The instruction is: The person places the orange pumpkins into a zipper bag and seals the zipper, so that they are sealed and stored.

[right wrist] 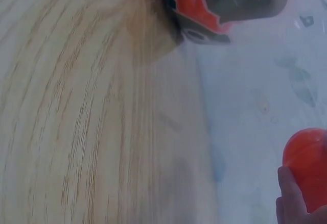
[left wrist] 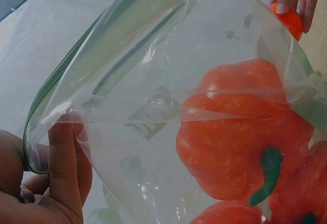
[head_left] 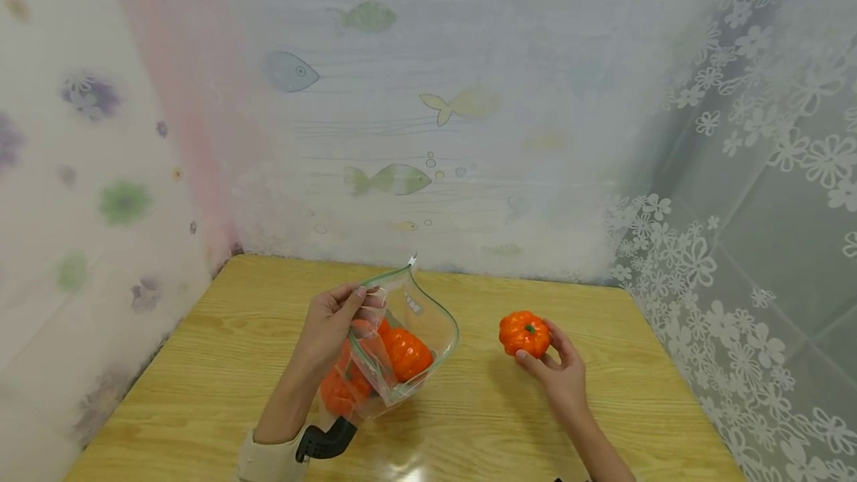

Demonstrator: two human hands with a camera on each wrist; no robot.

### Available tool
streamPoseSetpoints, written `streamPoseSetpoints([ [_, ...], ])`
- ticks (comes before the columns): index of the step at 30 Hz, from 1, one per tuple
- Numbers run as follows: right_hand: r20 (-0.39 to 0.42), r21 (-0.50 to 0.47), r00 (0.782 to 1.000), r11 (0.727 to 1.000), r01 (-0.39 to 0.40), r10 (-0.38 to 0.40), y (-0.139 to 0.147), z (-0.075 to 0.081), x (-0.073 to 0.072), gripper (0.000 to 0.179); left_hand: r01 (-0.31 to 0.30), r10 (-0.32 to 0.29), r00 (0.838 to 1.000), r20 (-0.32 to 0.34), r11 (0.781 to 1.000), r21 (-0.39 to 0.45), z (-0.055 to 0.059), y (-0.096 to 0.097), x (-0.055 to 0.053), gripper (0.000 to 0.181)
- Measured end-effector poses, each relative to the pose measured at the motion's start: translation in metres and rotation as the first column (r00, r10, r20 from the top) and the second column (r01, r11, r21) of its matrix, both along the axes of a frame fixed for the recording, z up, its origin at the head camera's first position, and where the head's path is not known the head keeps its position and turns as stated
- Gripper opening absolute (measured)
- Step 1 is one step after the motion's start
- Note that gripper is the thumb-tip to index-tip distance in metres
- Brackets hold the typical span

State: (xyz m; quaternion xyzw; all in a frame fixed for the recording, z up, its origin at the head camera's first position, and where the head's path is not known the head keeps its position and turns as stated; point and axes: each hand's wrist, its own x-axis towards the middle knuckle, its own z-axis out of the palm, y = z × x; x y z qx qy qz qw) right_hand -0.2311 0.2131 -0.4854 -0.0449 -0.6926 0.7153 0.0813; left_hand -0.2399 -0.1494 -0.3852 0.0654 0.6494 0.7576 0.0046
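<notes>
My left hand (head_left: 338,318) pinches the rim of a clear zip bag (head_left: 438,322) with a green-edged mouth, which gapes toward the right. Inside the bag lie several orange toy pumpkins (head_left: 407,355); one with a curved green stem shows large through the plastic in the left wrist view (left wrist: 240,132). To the right of the bag, my right hand (head_left: 562,370) grips another small orange pumpkin (head_left: 524,335) between thumb and fingers, its green stem facing the head camera. This pumpkin (right wrist: 309,165) is cut by the frame edge in the right wrist view.
A wood-grain table (head_left: 469,430) lies beneath both hands. Behind it hangs a pale curtain (head_left: 535,192) printed with fish, and flowered sheets stand at both sides. A white zip slider (head_left: 412,260) sits at the bag's top corner. A black wrist strap (head_left: 328,439) circles the left cuff.
</notes>
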Motion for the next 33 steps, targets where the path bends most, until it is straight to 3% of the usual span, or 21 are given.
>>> streamPoseSetpoints([
  [16,0.004,-0.066,0.988,0.986,-0.152,0.153,-0.026,0.031,0.030,0.076,-0.005,0.005,1.000,0.009,1.000,0.001,0.001,0.001,0.000,0.033],
  [23,-0.040,-0.075,0.976,0.973,-0.217,0.215,-0.036,0.046,0.042,0.077,-0.003,0.003,1.000,0.008,1.000,-0.006,0.000,0.001,0.001,0.032],
  [28,-0.105,-0.081,0.955,0.955,-0.286,0.278,-0.039,0.056,0.049,0.078,-0.005,0.005,1.000,0.006,1.000,-0.021,-0.001,0.001,0.002,0.032],
  [33,-0.196,-0.088,0.916,0.924,-0.373,0.351,-0.042,0.067,0.053,0.076,-0.011,0.011,1.000,0.003,1.000,-0.016,-0.003,0.002,0.002,0.032],
])
